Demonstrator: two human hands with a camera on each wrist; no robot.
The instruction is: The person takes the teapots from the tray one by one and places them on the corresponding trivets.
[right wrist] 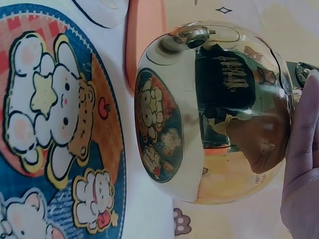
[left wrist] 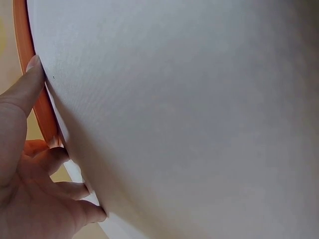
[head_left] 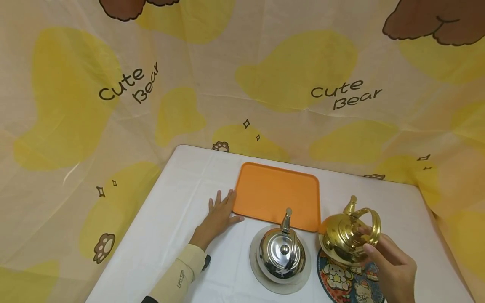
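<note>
My right hand [head_left: 395, 265] grips the handle of a shiny gold teapot [head_left: 339, 240]. The teapot hangs above a round cartoon-printed mat [head_left: 333, 277], and the right wrist view shows a gap between the two. Its spout points toward the far side of the table. On the other side, my left hand [head_left: 219, 216] rests on the white table with fingers spread. Its index finger and thumb lie at the near left corner of an orange tray [head_left: 278, 193], touching the rim [left wrist: 46, 117].
A silver teapot [head_left: 270, 252] stands on a round pale mat [head_left: 261, 280], close to the tray's near edge. White cloth [head_left: 189, 185] covers the table. A printed curtain [head_left: 273, 75] hangs behind it and along both sides.
</note>
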